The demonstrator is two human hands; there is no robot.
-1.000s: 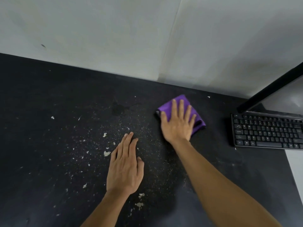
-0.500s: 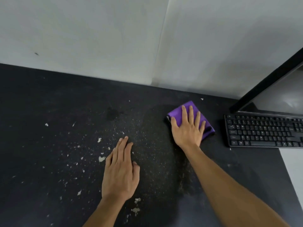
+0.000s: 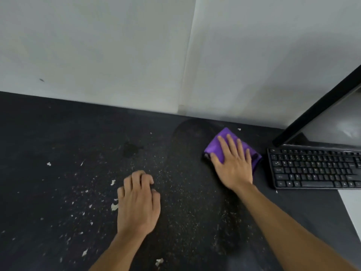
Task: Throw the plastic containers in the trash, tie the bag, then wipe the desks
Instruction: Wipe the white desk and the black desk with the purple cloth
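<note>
A folded purple cloth point(image 3: 218, 144) lies on the black desk point(image 3: 58, 137) near the back wall. My right hand point(image 3: 233, 165) presses flat on it, fingers spread, covering most of it. A darker wiped streak runs from the cloth toward the front edge. My left hand point(image 3: 137, 202) rests on the desk left of that streak, its fingers curled under, holding nothing. Pale crumbs and flakes point(image 3: 114, 206) are scattered over the left and middle of the desk.
A black keyboard point(image 3: 316, 167) sits just right of the cloth, with a monitor point(image 3: 320, 112) leaning over it. A white wall point(image 3: 117, 55) backs the desk. A white surface edge point(image 3: 351, 210) shows at the right.
My right hand has slid the cloth rightward toward the keyboard, leaving a wiped streak. The fingers of my left hand have curled from flat into a loose fist.
</note>
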